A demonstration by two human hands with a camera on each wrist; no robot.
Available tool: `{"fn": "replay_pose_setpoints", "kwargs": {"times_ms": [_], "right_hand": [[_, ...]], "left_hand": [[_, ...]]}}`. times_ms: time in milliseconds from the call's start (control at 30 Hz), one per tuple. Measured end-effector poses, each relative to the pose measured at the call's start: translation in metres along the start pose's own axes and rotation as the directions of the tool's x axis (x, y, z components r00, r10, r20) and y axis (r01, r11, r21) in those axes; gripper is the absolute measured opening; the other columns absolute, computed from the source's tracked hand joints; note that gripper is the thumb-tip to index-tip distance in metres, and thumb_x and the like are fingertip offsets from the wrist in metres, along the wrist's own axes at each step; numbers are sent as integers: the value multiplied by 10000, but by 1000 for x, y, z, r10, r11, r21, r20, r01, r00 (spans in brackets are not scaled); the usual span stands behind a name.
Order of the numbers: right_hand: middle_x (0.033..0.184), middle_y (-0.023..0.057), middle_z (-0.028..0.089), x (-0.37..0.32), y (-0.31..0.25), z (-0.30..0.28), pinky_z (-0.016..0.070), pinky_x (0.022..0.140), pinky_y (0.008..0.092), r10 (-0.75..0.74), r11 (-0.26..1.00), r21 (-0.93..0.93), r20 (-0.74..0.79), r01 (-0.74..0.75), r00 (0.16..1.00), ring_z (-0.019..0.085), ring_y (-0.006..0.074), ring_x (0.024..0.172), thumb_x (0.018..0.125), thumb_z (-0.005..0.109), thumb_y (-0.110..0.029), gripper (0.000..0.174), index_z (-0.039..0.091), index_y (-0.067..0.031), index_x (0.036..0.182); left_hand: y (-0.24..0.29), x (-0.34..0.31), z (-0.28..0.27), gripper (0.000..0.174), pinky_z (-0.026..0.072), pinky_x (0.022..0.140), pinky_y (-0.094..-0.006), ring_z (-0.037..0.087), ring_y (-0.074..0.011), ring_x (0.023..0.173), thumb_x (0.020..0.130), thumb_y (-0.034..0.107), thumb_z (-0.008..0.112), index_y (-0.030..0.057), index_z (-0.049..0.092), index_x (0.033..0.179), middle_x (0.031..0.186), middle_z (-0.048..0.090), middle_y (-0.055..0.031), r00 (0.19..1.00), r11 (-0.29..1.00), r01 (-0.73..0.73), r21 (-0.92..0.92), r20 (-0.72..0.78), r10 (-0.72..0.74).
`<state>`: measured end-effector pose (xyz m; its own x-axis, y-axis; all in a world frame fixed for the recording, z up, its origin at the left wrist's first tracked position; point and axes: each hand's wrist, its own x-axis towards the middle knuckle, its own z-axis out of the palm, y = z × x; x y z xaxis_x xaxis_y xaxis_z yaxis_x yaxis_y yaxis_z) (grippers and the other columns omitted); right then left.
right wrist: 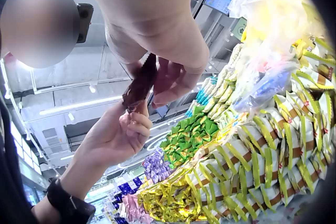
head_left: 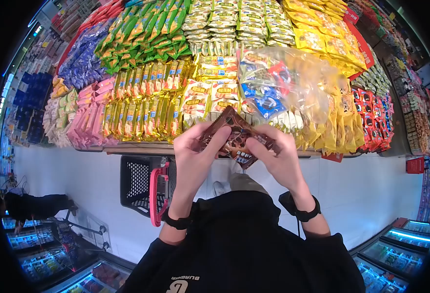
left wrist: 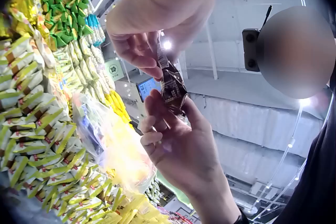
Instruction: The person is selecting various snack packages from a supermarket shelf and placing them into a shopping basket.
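Note:
Both hands grip a brown snack packet [head_left: 235, 141] in front of the display's near edge. The left hand [head_left: 200, 146] holds its left side, thumb laid on the printed face. On the other side the right hand [head_left: 277, 152] pinches it, thumb likewise on the front. The left wrist view shows the dark packet [left wrist: 172, 90] between the two sets of fingers, with the right hand [left wrist: 181, 145] below. In the right wrist view the packet [right wrist: 140, 85] is seen nearly edge-on, the left hand [right wrist: 118, 134] under it.
A clear plastic bag [head_left: 298, 83] with blue and red packets lies on the display. Around it are rows of gold packets [head_left: 141, 112], green packets [head_left: 146, 34] and yellow packets [head_left: 322, 36]. A black shopping basket [head_left: 141, 183] with a pink handle stands on the floor at left.

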<state>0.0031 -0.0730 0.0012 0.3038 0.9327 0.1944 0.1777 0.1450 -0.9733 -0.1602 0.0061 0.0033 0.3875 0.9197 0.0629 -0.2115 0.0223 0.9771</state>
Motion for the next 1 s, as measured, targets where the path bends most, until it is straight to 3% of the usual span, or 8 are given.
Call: {"fn": "replay_pose_setpoints", "kwargs": {"times_ms": [33, 233, 267, 367, 500, 733, 833, 1000], "right_hand": [[847, 60, 713, -5, 7, 4, 492, 636, 233, -100, 994, -36, -23, 99, 995, 592, 52, 696, 864, 753, -100, 243, 655, 9, 1058], [945, 41, 703, -40, 17, 2, 495, 691, 232, 85, 993, 68, 118, -94, 989, 589, 56, 759, 817, 792, -57, 327, 637, -14, 1101], [987, 41, 697, -44, 20, 0, 516, 731, 233, 64, 990, 116, 97, -75, 993, 621, 62, 810, 837, 764, -30, 339, 613, 0, 1140], [1031, 68, 693, -47, -3, -4, 537, 775, 239, 204, 910, 389, -110, -147, 973, 656, 88, 890, 863, 721, 7, 371, 571, 23, 1201], [1059, 91, 692, -57, 2, -31, 540, 814, 245, 252, 860, 478, -97, -177, 963, 658, 107, 954, 919, 672, -33, 358, 542, 38, 1244], [1042, 80, 698, -76, 10, -119, 542, 768, 237, 175, 930, 351, -163, -109, 971, 649, 86, 910, 918, 675, -35, 295, 569, 26, 1186], [1023, 85, 700, -92, 13, -166, 553, 737, 243, 198, 940, 309, -140, -147, 970, 653, 92, 899, 913, 673, -20, 295, 560, 23, 1182], [1010, 106, 695, -118, 25, -248, 564, 723, 263, 212, 913, 385, -164, -136, 963, 662, 117, 891, 911, 670, -14, 219, 556, 12, 1096]], "left_hand": [[-5, -3, -4, 152, 472, 573, -178, 611, -34, 680, 884, 72, 728, -20, 696, 1001, 832, 693, -21, 1000, 1000, 1, 16, 26, -2], [-21, -19, 5, 175, 500, 627, -209, 628, -59, 686, 848, 83, 765, -30, 689, 957, 755, 681, -19, 999, 1000, 16, 8, 46, -16], [-22, -22, 2, 246, 504, 644, -214, 640, -72, 716, 826, 102, 788, -25, 675, 1004, 822, 698, -41, 988, 986, 125, 109, 81, -134], [-29, -27, 21, 357, 517, 682, -231, 649, -88, 794, 814, 90, 798, -26, 638, 1111, 931, 696, -65, 977, 999, 7, 48, 213, -17], [-24, -29, 44, 400, 532, 713, -251, 653, -96, 835, 815, 46, 785, -27, 626, 1175, 982, 697, -70, 962, 999, -13, 46, 274, 0], [-29, -32, 114, 432, 532, 768, -252, 637, -77, 867, 820, -3, 765, -6, 623, 1227, 1013, 698, -45, 913, 994, 91, 59, 393, -107], [-47, -38, 161, 433, 534, 775, -245, 637, -73, 892, 823, -13, 757, -2, 620, 1234, 1036, 698, -46, 925, 999, 2, 38, 380, -16], [-59, -52, 247, 475, 552, 719, -231, 661, -93, 862, 864, -33, 707, -21, 520, 1301, 1024, 698, -69, 901, 984, 176, -22, 406, -152]]}}
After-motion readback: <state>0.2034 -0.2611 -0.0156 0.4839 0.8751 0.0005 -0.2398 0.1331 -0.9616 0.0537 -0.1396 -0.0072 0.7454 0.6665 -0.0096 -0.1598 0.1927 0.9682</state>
